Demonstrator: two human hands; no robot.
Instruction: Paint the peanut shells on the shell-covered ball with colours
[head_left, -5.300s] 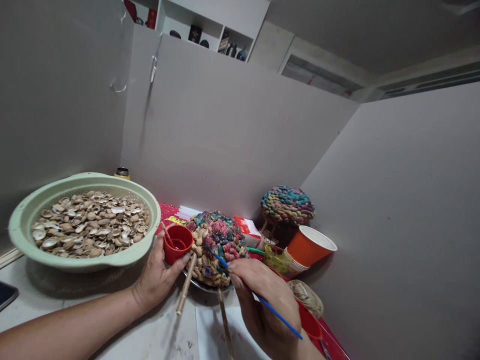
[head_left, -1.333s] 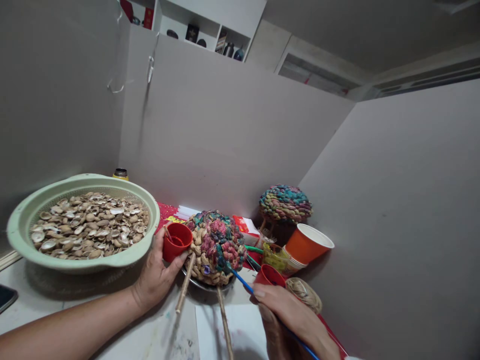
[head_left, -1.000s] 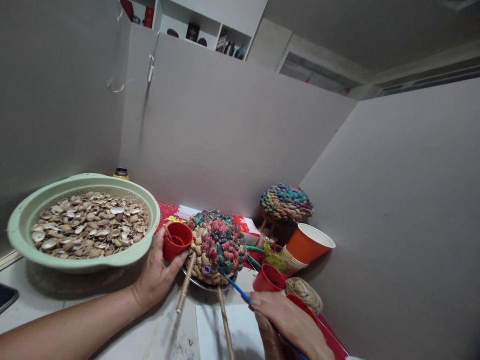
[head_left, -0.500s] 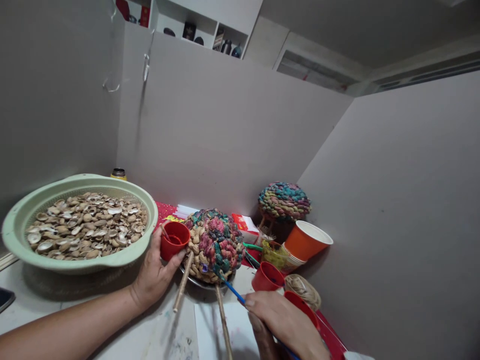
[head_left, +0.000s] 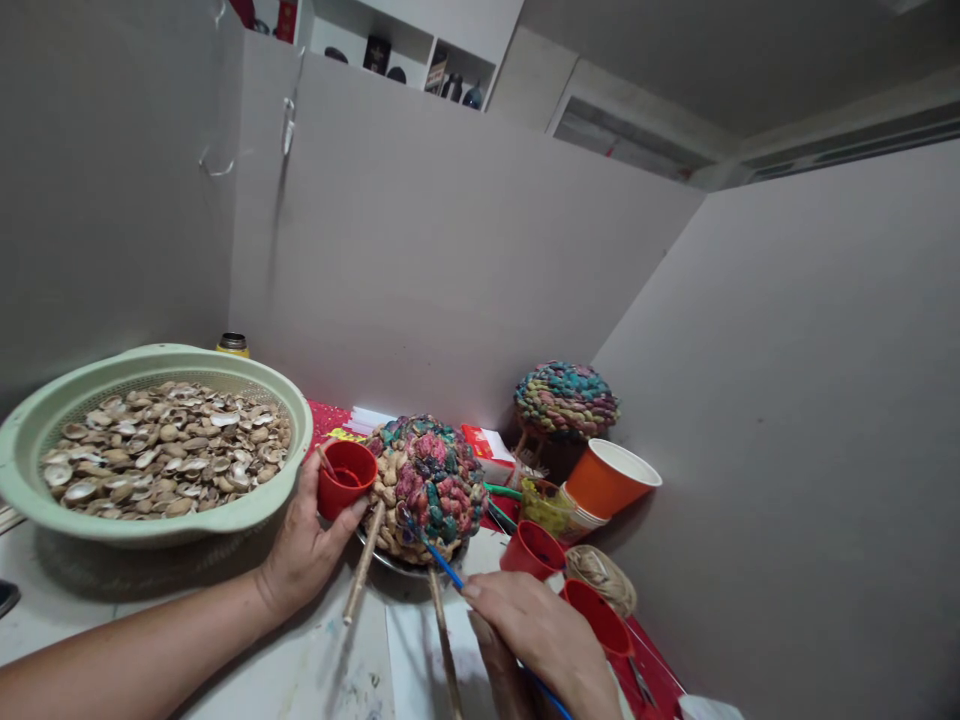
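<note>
My left hand (head_left: 313,545) is wrapped around a small red cup (head_left: 346,478), tilted so that its inside shows, with a thin stick leaning at its rim. Between my hands, a dome covered in peanut shells (head_left: 435,480) rests in a metal bowl (head_left: 401,567); much of it is painted pink, teal and purple, while its lower left stays bare tan. Two sticks (head_left: 363,565) jut from the dome toward me. A blue paintbrush (head_left: 444,565) is pinched in my right hand (head_left: 544,640), its tip against the dome's lower front.
On the left stands a green colander (head_left: 300,440) full of nut shells. Behind on the right is a second painted shell dome (head_left: 568,400). Orange paper cups (head_left: 609,485), red cups (head_left: 534,550) and a twine ball (head_left: 602,578) crowd the right side. White paper (head_left: 420,665) lies in front.
My right hand and the brush have shifted left, and the brush tip now touches farther left on the dome. The left hand keeps the red cup in about the same place.
</note>
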